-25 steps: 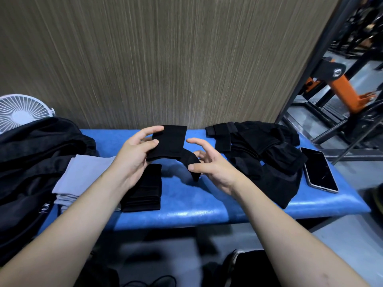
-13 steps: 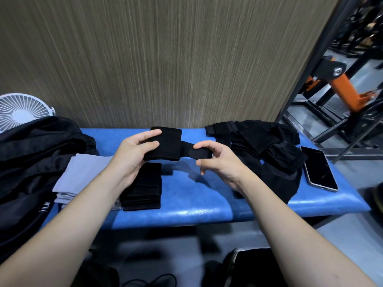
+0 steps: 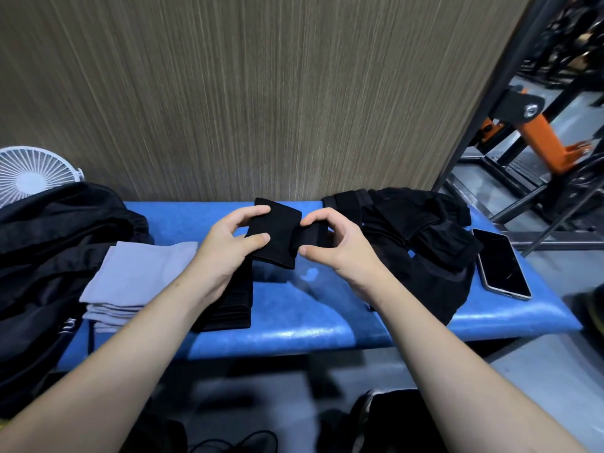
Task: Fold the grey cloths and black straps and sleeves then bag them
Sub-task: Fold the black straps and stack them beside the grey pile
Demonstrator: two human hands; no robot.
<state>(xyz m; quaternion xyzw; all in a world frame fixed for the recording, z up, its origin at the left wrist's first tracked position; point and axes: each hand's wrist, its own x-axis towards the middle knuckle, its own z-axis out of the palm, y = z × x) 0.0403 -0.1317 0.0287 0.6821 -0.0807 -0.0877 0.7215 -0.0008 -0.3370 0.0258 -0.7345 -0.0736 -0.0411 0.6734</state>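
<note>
The right hand [image 3: 340, 246] has drawn in toward the left hand [image 3: 228, 246], folding the black strap [image 3: 277, 237] shorter; both hands pinch it above the blue bench [image 3: 294, 331].

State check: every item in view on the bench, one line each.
Black fabric strap: held above the bench, left hand and right hand both in grip.
Grey cloths: folded, stacked.
Black sleeves: folded, stacked.
Black strap pile: unfolded heap.
Black smartphone: screen dark.
Black bag: unclear.
</note>
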